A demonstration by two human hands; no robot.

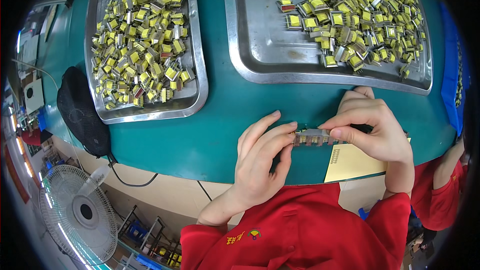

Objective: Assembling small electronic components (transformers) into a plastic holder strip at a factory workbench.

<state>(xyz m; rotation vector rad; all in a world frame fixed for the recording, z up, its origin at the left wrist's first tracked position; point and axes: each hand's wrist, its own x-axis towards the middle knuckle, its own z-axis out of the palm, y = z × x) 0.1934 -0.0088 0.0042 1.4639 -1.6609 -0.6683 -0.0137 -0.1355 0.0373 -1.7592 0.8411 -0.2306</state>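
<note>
Just above the front edge of the green table, a short row of small transformers [312,137] is held level between my two hands. Its upper side looks grey and metallic, with short pieces showing along the lower side. My left hand [262,160] pinches the left end between thumb and fingers. At the right end, the thumb and forefinger of my right hand [372,127] close on the row, and the other fingers are curled. My fingers cover both ends. A yellow sheet of paper [352,162] with small grey marks lies beneath my right hand.
Loose yellow-wrapped transformers fill a metal tray [200,87] at left and part of a second tray [270,72] at right. A black mesh-covered object [82,112] sits at the table's left edge. A fan [80,212] stands lower left, a blue bin [450,70] far right, beside another person's arm [445,170].
</note>
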